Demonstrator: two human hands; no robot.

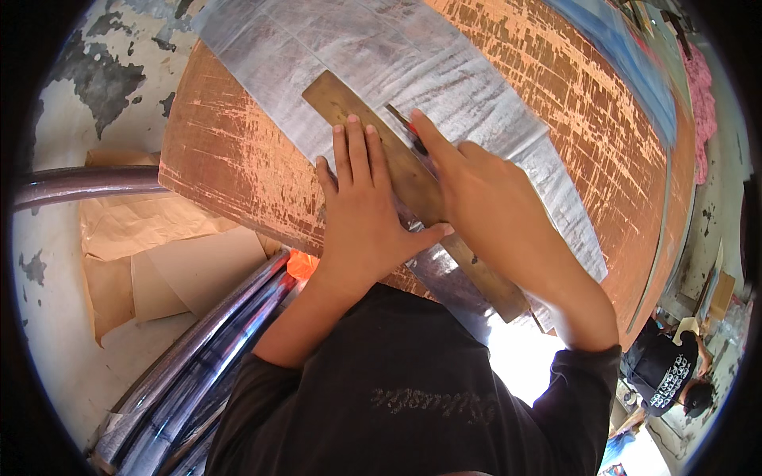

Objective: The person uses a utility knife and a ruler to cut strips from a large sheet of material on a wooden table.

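Observation:
A greyish, shiny plastic sheet (341,40) lies wrinkled across a worn brown board. Slanting over it is a flat wooden straightedge (425,190). My left hand (361,206) lies flat on the straightedge, fingers stretched and thumb spread toward its near part, pressing it down. In my right hand (488,190) is a knife (401,119) with a slim dark blade and a bit of red near the grip. The index finger reaches along its top, and the blade points to the upper left, beside the straightedge's right edge. Most of the knife's handle is hidden under my fingers.
The board (230,143) has scraped, peeling patches. Shiny rolls of plastic film (198,357) stand at the lower left, with brown paper (159,230) behind. Blue sheeting (627,71) runs along the far right edge. Another person (667,369) bends down at the lower right.

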